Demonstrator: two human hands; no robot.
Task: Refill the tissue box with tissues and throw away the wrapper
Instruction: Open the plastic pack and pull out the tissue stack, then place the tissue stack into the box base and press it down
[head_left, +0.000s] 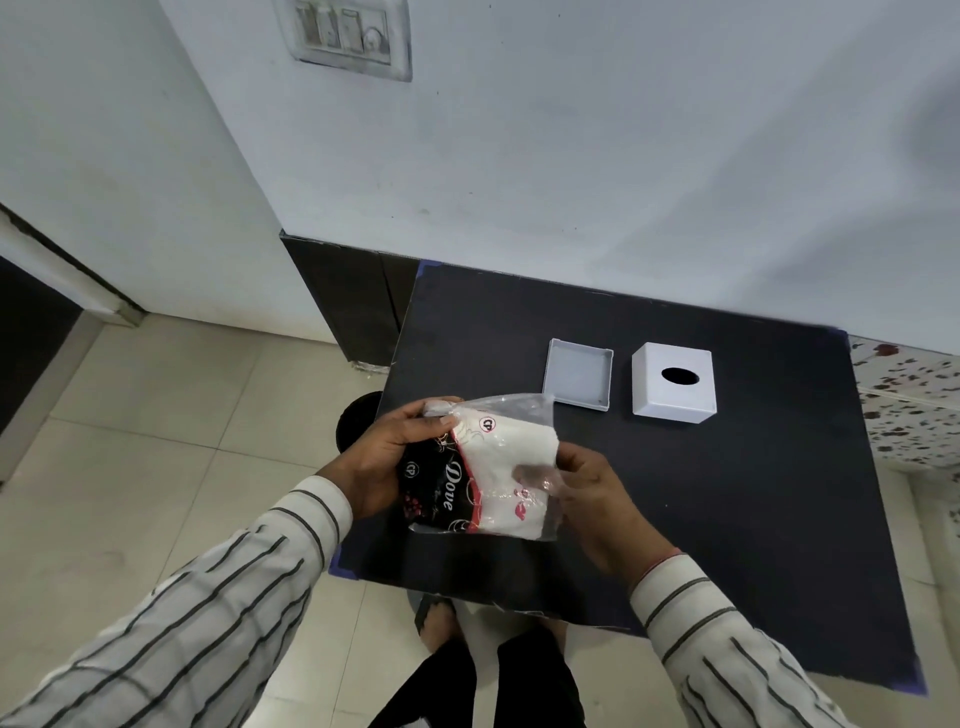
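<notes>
The left hand (384, 457) is wrapped around the printed end of the tissue pack (485, 475), thumb and fingers pinching the loose clear plastic at its far corner. The right hand (587, 499) grasps the opposite side, its fingertips (530, 474) showing through the film where they press against the white stack. Both hands are closed on the pack; neither is free.

The pack hangs in the air between them, above the near left part of the black table (727, 519), touching nothing else. It looks light and soft: the tissues should squash under any firm squeeze, and the film looks slick and crinkly, likely to slide over the stack rather than move with it. I'd guess the best hold is the one used here, one hand bracing the body while the other works the slack plastic at the open end, since the film offers a flap to grip there.

Its long axis runs from the near left, where the dark print sits, up and away toward the far right, and the loose, clear mouth points away from the person.

Beyond the fingers, on the table, sits the shallow white tray (578, 375), open side up, and just right of it, apart, the white tissue box cover (674, 385) with its oval slot facing up. A dark round bin (358, 421) peeks out beside the left hand, under the table's edge.
</notes>
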